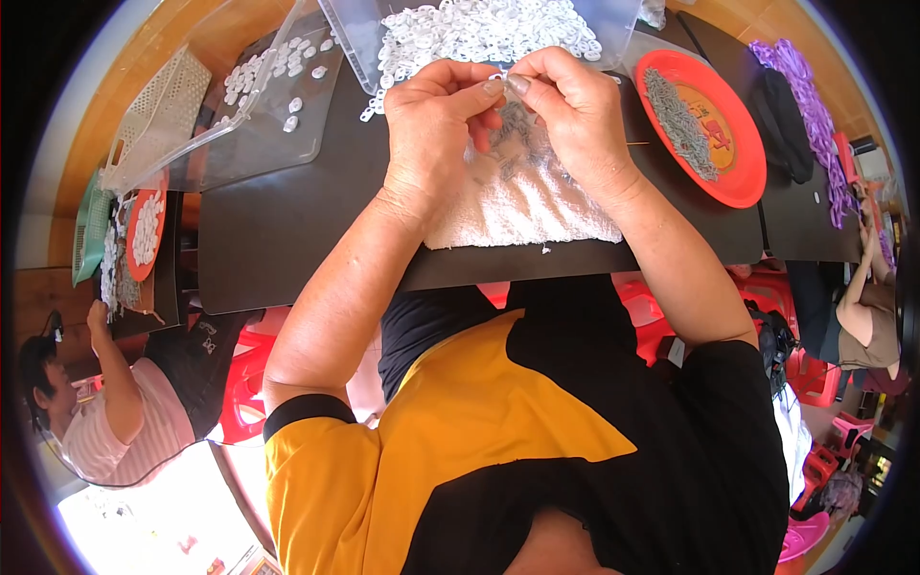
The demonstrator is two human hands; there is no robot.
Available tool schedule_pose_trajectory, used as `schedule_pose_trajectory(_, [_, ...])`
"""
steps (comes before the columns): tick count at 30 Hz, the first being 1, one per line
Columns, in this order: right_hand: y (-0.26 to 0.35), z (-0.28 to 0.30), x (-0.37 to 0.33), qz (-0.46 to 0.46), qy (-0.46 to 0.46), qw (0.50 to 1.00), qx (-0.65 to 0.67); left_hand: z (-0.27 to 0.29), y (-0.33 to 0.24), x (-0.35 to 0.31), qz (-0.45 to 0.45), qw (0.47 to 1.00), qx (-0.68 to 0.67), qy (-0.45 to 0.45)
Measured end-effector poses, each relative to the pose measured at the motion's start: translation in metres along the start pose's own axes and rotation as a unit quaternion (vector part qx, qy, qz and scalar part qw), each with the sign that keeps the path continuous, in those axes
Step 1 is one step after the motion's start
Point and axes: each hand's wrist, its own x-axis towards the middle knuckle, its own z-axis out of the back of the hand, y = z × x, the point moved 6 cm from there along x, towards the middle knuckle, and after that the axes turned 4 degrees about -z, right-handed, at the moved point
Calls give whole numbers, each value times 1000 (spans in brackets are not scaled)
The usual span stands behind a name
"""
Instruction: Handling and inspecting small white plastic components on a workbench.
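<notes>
My left hand (436, 115) and my right hand (575, 115) meet above the table, thumb and forefinger of each pinched together. Between the fingertips is a small white piece (499, 77), mostly covered, so its exact shape cannot be made out. Below them lies a white towel (527, 211) with a heap of small grey pieces (517, 134) on it, partly behind my hands. Just beyond my fingers, a clear plastic bin (350, 43) holds many small white plastic pieces (489, 34) with holes in them.
A red plate (743, 163) with thin grey pieces (671, 110) stands at the right. Purple cords (810, 105) lie beyond it. On the left are a clear tray (302, 144) with scattered white pieces and a perforated basket (168, 105). People sit at both sides.
</notes>
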Motion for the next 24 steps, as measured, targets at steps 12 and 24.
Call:
schedule_pose_trajectory(12, [2,-1,0,31,-2,999,-40,2,4,-1,33,998,59,-1])
schedule_pose_trajectory(24, [-3,-6,-3,-35,21,999,25,2,-1,-1,-24,995,93,5])
